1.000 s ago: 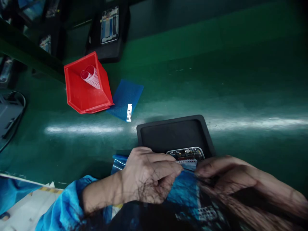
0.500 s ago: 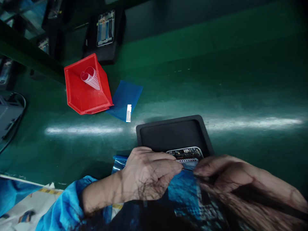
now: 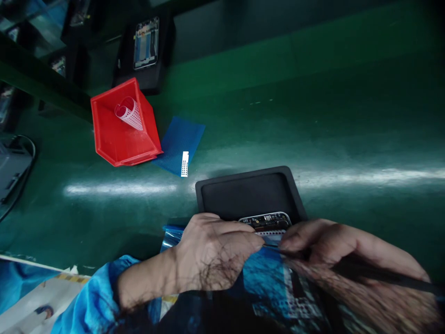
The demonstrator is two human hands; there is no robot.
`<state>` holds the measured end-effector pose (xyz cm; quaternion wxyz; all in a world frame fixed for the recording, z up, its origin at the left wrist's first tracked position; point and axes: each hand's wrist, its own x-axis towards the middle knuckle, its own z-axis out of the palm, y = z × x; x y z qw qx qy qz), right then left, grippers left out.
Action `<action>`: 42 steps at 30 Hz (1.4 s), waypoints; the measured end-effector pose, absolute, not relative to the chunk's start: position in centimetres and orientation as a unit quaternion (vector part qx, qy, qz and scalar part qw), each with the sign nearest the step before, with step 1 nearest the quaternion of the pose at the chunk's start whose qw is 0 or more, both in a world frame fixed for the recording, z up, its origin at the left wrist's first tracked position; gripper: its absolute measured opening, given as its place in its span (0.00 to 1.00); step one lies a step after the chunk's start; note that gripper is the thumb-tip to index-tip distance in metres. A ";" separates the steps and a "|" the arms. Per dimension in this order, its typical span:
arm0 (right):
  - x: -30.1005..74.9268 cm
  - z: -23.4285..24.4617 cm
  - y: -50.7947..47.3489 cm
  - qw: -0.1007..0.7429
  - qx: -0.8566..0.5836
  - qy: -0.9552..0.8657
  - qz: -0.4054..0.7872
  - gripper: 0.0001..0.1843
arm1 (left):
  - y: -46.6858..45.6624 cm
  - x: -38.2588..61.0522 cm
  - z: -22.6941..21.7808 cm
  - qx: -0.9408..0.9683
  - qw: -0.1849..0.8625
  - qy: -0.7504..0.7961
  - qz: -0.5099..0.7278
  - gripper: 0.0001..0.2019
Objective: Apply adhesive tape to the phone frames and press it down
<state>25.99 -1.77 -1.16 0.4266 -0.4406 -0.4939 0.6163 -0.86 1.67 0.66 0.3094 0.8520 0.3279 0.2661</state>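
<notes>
An opened phone (image 3: 267,220) with bare circuitry at its top end lies at the near side of a black tray (image 3: 295,195). Over its left edge, my left hand (image 3: 217,253) is closed, thumb and forefinger pressed together; what they pinch is hidden. My right hand (image 3: 330,243) is closed at the phone's right side, around what looks like a thin dark tool. Its slim tip (image 3: 271,245) reaches across to my left fingertips. Just below the circuitry lies a white dotted strip (image 3: 273,233). Blue film covers the phone's middle, and hair blurs the lower part.
A red bin (image 3: 121,146) holds a rolled white dotted sheet (image 3: 130,116). Beside it lies a blue sheet (image 3: 177,139) with a small white dotted label strip (image 3: 185,164). Farther back, another opened phone (image 3: 146,42) rests on a black tray. A grey device (image 3: 12,167) with a cable stands at left.
My right hand has shifted slightly left, rolling a little over the phone's corner. My left hand is nearly still. The background has slid slightly left with the camera.
</notes>
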 end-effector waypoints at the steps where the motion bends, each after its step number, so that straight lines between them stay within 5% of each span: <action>1: 26.1 -1.2 -1.8 0.424 -0.440 -0.495 0.617 0.13 | 1.7 -0.9 0.7 0.852 0.310 0.327 0.265 0.07; 19: 24.4 -0.8 -2.0 0.491 -0.513 -0.491 0.504 0.14 | 1.5 -0.8 0.8 0.824 0.351 0.364 0.256 0.05; 31: 26.4 -0.6 0.1 0.444 -0.612 -0.477 0.449 0.22 | 1.5 -1.1 0.4 0.864 0.331 0.300 0.230 0.06; 42: 26.8 0.2 -0.3 0.414 -0.614 -0.499 0.450 0.16 | 1.5 -1.0 0.0 0.872 0.333 0.290 0.211 0.10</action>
